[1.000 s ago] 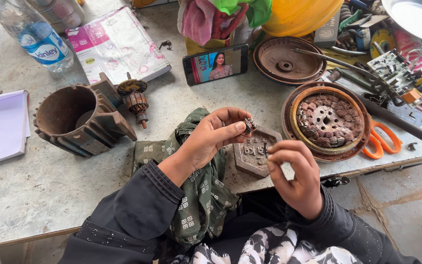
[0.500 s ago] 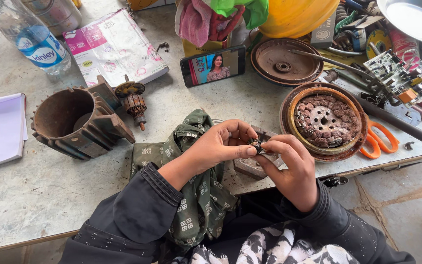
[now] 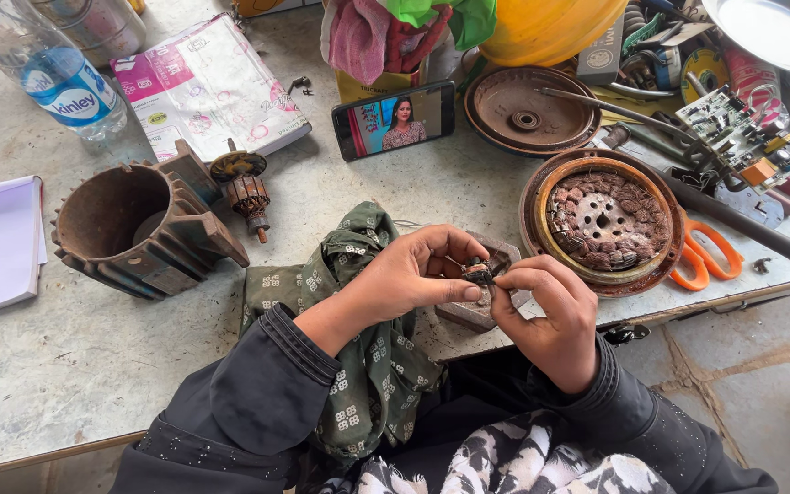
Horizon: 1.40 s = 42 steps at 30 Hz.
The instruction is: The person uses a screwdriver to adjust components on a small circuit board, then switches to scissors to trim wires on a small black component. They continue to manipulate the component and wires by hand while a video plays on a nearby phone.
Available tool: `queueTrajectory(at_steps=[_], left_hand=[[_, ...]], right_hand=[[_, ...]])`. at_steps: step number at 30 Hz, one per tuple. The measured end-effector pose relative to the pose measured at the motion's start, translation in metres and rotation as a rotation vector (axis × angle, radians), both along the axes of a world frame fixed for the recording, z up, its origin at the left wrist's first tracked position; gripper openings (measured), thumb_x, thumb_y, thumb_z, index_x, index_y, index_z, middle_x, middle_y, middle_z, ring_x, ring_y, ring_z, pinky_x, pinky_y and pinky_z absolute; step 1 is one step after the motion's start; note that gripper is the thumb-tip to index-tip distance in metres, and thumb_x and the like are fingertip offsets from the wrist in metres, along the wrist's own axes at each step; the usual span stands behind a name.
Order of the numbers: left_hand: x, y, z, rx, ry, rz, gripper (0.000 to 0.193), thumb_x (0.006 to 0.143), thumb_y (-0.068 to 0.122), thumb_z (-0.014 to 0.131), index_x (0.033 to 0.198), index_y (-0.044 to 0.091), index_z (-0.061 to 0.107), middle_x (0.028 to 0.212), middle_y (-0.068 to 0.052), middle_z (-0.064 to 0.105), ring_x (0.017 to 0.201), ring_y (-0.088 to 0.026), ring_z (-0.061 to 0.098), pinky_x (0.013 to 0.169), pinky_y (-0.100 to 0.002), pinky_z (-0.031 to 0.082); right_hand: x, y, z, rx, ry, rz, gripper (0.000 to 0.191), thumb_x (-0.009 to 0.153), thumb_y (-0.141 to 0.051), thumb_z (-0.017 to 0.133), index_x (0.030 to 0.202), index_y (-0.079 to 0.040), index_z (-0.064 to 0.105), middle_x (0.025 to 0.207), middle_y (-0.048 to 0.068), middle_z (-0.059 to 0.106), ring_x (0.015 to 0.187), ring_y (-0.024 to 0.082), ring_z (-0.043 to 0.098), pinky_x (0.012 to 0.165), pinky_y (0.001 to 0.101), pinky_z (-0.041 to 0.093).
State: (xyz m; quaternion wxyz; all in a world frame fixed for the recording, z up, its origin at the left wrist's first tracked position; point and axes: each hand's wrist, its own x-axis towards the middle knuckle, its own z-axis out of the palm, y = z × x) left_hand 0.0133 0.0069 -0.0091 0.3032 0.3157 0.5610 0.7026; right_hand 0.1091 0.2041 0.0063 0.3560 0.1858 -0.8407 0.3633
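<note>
While both hands pinch it, a small dark metal part (image 3: 479, 272) sits between them at the table's (image 3: 66, 375) near edge: left hand (image 3: 413, 274) gripping with thumb and fingers, right hand (image 3: 546, 311) closed on it from 3 o'clock. Looks like fine fitting or picking at the part; the next move would need steady fingertip control. Beneath lies a flat block (image 3: 477, 306). Green cloth (image 3: 358, 302) at 8 o'clock, wound motor coil (image 3: 603, 220) at 2, orange scissors (image 3: 708, 256) beyond, rusty motor housing (image 3: 139, 229) at 9, phone (image 3: 393, 119) at 12.
</note>
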Motion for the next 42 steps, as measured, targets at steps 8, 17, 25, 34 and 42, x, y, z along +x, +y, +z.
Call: queueTrajectory(at_steps=[8, 17, 25, 34, 42], left_hand=[[0.004, 0.001, -0.002, -0.018, 0.053, 0.021, 0.043, 0.087, 0.006, 0.081, 0.125, 0.002, 0.061, 0.113, -0.004, 0.069, 0.102, -0.009, 0.068, 0.091, -0.026, 0.058], [0.006, 0.000, 0.004, -0.116, 0.214, 0.112, 0.039, 0.086, 0.002, 0.078, 0.122, 0.005, 0.065, 0.108, -0.002, 0.068, 0.099, -0.008, 0.067, 0.089, -0.025, 0.058], [0.001, 0.000, 0.005, 0.021, 0.097, 0.143, 0.044, 0.094, 0.016, 0.073, 0.133, 0.009, 0.055, 0.111, -0.003, 0.065, 0.108, -0.010, 0.067, 0.094, -0.027, 0.058], [-0.011, -0.007, 0.006, 0.120, -0.307, 0.208, 0.032, 0.104, 0.024, 0.059, 0.128, 0.002, 0.055, 0.117, -0.012, 0.071, 0.098, -0.015, 0.071, 0.089, -0.031, 0.060], [-0.014, -0.005, 0.001, 0.175, -0.363, 0.250, 0.023, 0.103, 0.020, 0.060, 0.119, 0.005, 0.051, 0.120, -0.013, 0.070, 0.100, -0.015, 0.070, 0.089, -0.029, 0.060]], right_hand=[[0.000, 0.001, -0.001, 0.047, -0.079, -0.006, 0.019, 0.074, 0.004, 0.074, 0.089, -0.002, 0.063, 0.087, 0.009, 0.065, 0.077, 0.023, 0.068, 0.070, 0.0335, 0.054], [-0.002, 0.020, -0.006, 0.019, -0.034, -0.094, 0.018, 0.080, 0.005, 0.073, 0.093, -0.001, 0.063, 0.092, 0.009, 0.066, 0.081, 0.020, 0.068, 0.076, 0.0320, 0.056], [0.006, 0.039, -0.018, -0.096, -0.022, -0.023, 0.017, 0.085, 0.009, 0.068, 0.092, -0.001, 0.057, 0.108, 0.014, 0.066, 0.095, 0.018, 0.070, 0.085, 0.0296, 0.060], [0.012, 0.035, -0.017, -0.262, -0.167, 0.072, 0.026, 0.089, 0.007, 0.069, 0.108, 0.003, 0.052, 0.106, 0.009, 0.068, 0.099, 0.014, 0.069, 0.090, 0.0266, 0.058], [0.011, 0.029, -0.007, 0.009, -0.203, 0.042, 0.024, 0.087, 0.010, 0.064, 0.103, -0.006, 0.074, 0.102, 0.007, 0.067, 0.092, 0.018, 0.069, 0.080, 0.0289, 0.055]])
